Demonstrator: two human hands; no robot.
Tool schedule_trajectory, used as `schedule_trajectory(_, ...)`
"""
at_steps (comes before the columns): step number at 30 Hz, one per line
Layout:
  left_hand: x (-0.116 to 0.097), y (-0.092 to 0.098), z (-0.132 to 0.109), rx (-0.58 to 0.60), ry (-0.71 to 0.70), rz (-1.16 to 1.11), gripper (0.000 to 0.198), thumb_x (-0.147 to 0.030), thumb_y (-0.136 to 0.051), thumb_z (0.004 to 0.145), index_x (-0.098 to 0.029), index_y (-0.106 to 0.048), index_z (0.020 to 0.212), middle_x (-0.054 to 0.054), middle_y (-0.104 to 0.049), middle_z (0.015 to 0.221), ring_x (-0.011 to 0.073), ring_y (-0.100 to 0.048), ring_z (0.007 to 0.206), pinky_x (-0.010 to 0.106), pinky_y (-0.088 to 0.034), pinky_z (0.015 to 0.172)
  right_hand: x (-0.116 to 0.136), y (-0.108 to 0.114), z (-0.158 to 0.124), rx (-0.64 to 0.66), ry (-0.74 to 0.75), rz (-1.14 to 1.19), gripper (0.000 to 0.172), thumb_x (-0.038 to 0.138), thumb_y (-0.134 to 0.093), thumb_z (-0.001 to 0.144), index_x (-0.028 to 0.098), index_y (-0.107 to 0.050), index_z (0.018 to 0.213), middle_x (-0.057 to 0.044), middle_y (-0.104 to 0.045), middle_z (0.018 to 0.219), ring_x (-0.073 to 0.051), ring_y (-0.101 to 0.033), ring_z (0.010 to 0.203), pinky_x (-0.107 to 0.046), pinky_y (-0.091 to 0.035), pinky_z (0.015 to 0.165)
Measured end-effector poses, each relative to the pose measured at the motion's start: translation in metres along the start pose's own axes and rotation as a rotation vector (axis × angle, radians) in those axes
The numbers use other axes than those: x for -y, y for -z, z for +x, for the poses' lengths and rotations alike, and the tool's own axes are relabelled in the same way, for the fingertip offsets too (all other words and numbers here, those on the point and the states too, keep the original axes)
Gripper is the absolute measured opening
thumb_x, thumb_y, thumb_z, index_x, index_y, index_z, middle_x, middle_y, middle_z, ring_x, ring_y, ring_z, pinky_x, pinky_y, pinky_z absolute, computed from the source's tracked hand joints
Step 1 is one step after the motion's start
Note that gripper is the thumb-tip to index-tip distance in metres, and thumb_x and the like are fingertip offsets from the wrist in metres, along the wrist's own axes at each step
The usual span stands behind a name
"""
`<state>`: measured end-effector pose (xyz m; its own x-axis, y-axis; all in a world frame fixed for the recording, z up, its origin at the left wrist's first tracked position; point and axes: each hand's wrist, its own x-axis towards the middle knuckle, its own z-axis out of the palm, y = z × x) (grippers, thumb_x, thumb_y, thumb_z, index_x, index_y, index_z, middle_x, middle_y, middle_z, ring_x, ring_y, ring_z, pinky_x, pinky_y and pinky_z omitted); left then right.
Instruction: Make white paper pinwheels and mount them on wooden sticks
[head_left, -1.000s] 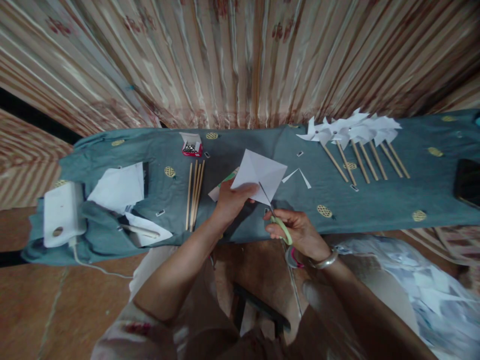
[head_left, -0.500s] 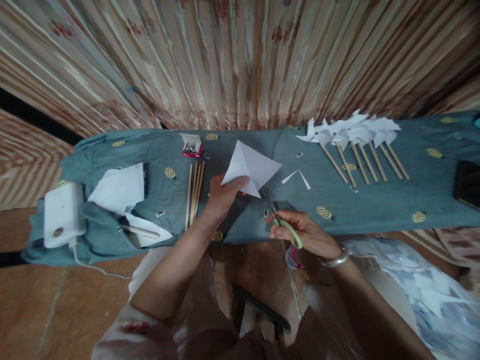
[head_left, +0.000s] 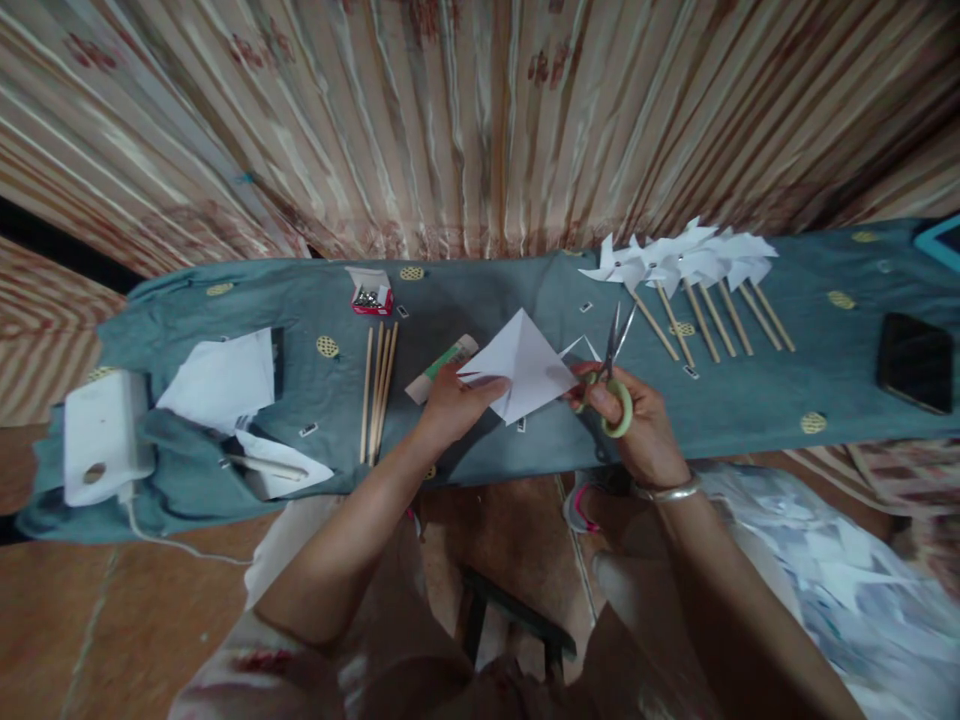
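Note:
My left hand [head_left: 455,405] pinches a white paper square [head_left: 525,355] near its lower left, thumb on top. The paper shows a fold ridge and slits at its left and lower corners. In my right hand [head_left: 637,420] is a pair of scissors [head_left: 613,345] with pale green handles, blades slightly apart and pointing away from me. The fingers of that hand also meet the paper's right corner. Partly behind the paper and scissors lies a thin white paper strip [head_left: 581,345]. A glue stick [head_left: 441,368] lies beside my left hand.
Wooden sticks [head_left: 380,390] and a red box of metal pins [head_left: 371,298] lie left of centre. Several paper pinwheels [head_left: 690,258] rest at the right, near a phone [head_left: 915,362]. Farther left are paper sheets [head_left: 225,380], a pen [head_left: 274,467] and a white power bank-like box [head_left: 107,438].
The scissors have come away from the paper's lower edge and now point upward. My right fingers have reached the paper's right corner. The paper has turned and moved nearer me, uncovering the glue stick.

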<state>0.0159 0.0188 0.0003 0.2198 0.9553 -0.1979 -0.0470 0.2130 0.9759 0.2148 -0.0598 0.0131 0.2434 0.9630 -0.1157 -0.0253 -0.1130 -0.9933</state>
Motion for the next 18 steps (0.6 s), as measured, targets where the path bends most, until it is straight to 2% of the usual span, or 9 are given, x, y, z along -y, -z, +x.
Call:
schedule_trajectory(4,0.005,0.0,-0.003,0.115,-0.037,0.199,0.012,-0.023,-0.074,0.061,-0.017,-0.073,0.071,0.003,-0.072,0.069,0.0176,-0.062,0.061,0.026,-0.048,0.057,-0.002,-0.004,0.006,-0.041,0.011,0.001,0.041,0.049,-0.084,0.065,0.024,-0.071,0.096,0.002,-0.067,0.078,-0.014,-0.056,0.07,-0.027,-0.044,0.065)
schedule_trajectory(8,0.007,0.0,-0.005,0.153,-0.056,0.293,0.01,-0.026,-0.071,0.063,-0.017,-0.072,0.069,0.002,-0.07,0.067,0.0167,-0.059,0.059,0.026,-0.045,0.055,-0.004,-0.01,0.009,-0.05,-0.036,-0.01,0.041,0.044,-0.087,0.06,0.024,-0.07,0.092,0.004,-0.066,0.074,-0.012,-0.052,0.062,-0.026,-0.04,0.058)
schedule_trajectory(12,0.007,-0.003,-0.005,0.135,-0.026,0.173,0.012,-0.026,-0.07,0.063,-0.018,-0.072,0.07,0.001,-0.07,0.068,0.0167,-0.06,0.061,0.026,-0.047,0.06,-0.003,-0.016,0.012,-0.047,-0.052,0.018,0.041,0.042,-0.088,0.056,0.023,-0.069,0.087,0.005,-0.061,0.067,-0.01,-0.048,0.058,-0.025,-0.039,0.054)
schedule_trajectory(18,0.004,-0.008,-0.005,0.07,0.069,-0.012,0.021,-0.029,-0.078,0.056,-0.015,-0.073,0.071,0.004,-0.073,0.072,0.0196,-0.064,0.068,0.029,-0.05,0.064,0.001,-0.027,0.018,-0.087,-0.045,0.087,0.046,0.041,-0.09,0.048,0.022,-0.067,0.083,0.008,-0.059,0.063,-0.007,-0.046,0.054,-0.021,-0.039,0.051)
